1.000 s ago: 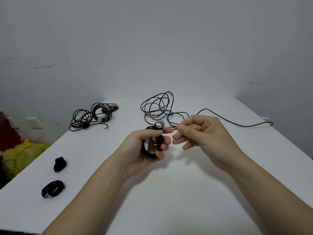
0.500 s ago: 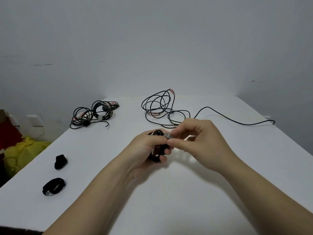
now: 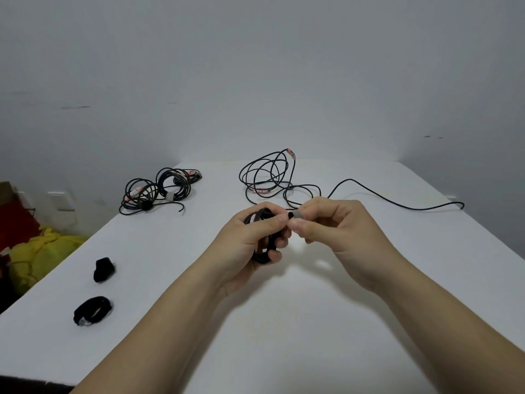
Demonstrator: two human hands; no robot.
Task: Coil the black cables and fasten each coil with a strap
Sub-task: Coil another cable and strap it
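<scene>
Since half a second ago the right hand (image 3: pixel 341 231) has drawn a little to the right and upward, so the grey strap (image 3: pixel 297 214) now shows between its thumb and forefinger instead of lying against the left thumb. The left hand (image 3: pixel 244 245) has kept its grip.

That left hand curls round a small, tight coil (image 3: pixel 262 255) of thin, matte black cable held above the middle of the white, smooth tabletop (image 3: pixel 284 322), with the thumb pressed over the top and the fingertips hooked through the ring. The right hand pinches the strap's flat end just beside the left thumb, its other fingers loosely bent.

Farther back a loose cable (image 3: pixel 270 177) lies in wide, springy loops with a tail running off to the right. At the far left sit two tied coils (image 3: pixel 159 191), one banded with a pale strap. Two small black bundles (image 3: pixel 103 269) (image 3: pixel 92 310) lie near the left edge, beside crumpled yellow cloth (image 3: pixel 42 257) off the tabletop.
</scene>
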